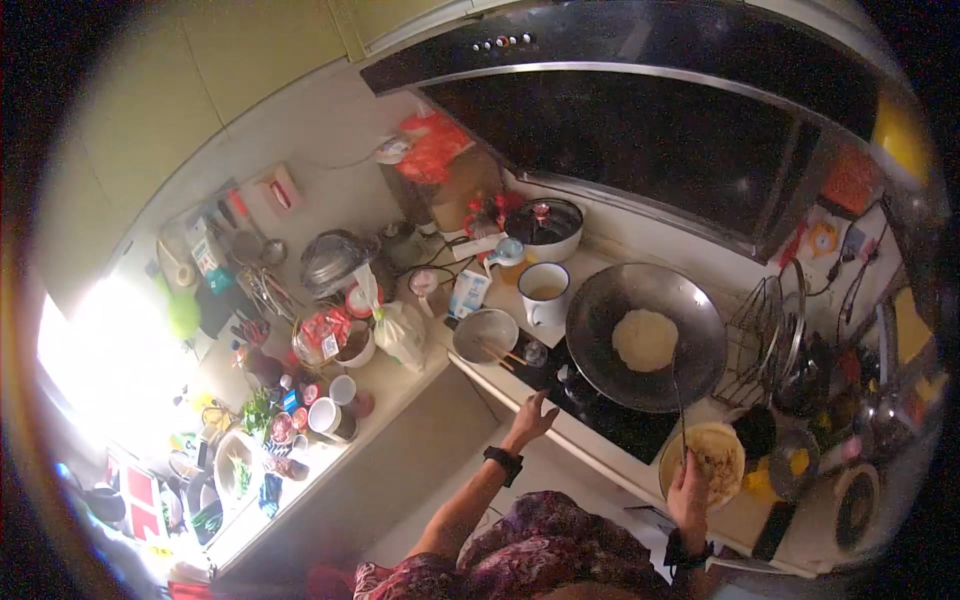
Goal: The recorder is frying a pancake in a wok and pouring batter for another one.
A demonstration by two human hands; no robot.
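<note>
A pale round flatbread (645, 340) lies in a large metal wok (592, 322) on the black cooktop (637, 435). My right hand (688, 491) grips the dark handle of a thin turner (679, 394), whose far end reaches into the wok by the flatbread's right edge. Beneath that handle, a plate of browned flatbreads (720, 465) sits on the counter, partly covered by my right hand. My left hand (531, 421) is at the cooktop's front edge, below the control knob (564, 372). Its fingers are apart and I see nothing in them.
Left of the wok stand a white enamel mug (544, 294), a metal bowl (486, 336) with chopsticks (499, 355), and a carton (470, 292). A wire rack (754, 337) is on the right. The range hood (615, 127) hangs over the back. Jars and vegetables crowd the left counter (375, 390).
</note>
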